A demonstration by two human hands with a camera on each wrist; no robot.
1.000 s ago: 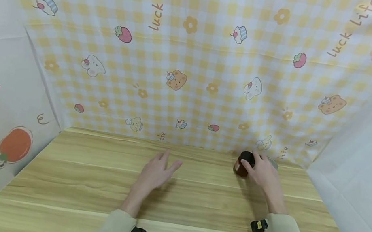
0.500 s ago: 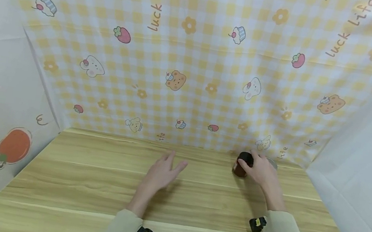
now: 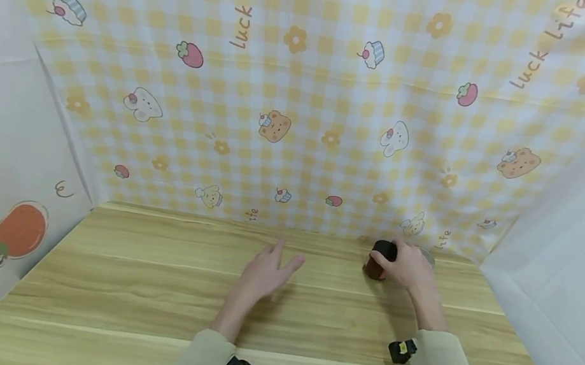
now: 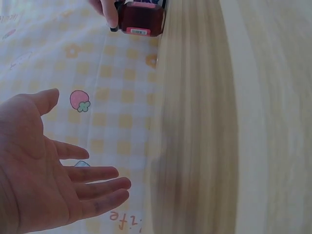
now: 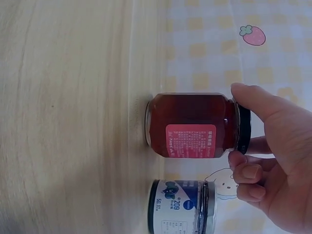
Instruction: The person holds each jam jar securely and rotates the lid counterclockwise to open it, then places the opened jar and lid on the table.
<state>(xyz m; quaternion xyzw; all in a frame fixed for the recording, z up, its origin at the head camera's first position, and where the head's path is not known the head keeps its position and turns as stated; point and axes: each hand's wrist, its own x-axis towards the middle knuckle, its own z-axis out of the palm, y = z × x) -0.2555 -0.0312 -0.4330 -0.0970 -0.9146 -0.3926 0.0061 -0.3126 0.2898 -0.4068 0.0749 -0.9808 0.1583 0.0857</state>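
- Right hand (image 5: 292, 156) pinches red jar (image 5: 187, 114) by its lid (image 5: 244, 129), near far table (image 3: 136, 285) edge.
- Left hand (image 3: 264, 271): empty, fingers spread.
- Likely the grasping step; next needs a firm pinch.

Backdrop cloth (image 3: 316, 93): "luck life" twice up top, "life" low at right. Silver-lidded jar (image 5: 181, 207): "209" on its white-and-blue label, other print too small. Dark red jar (image 5: 187, 109): red label (image 5: 191, 141), fine Chinese characters, can't make them out; barcode (image 4: 138, 32) on it, digits illegible.
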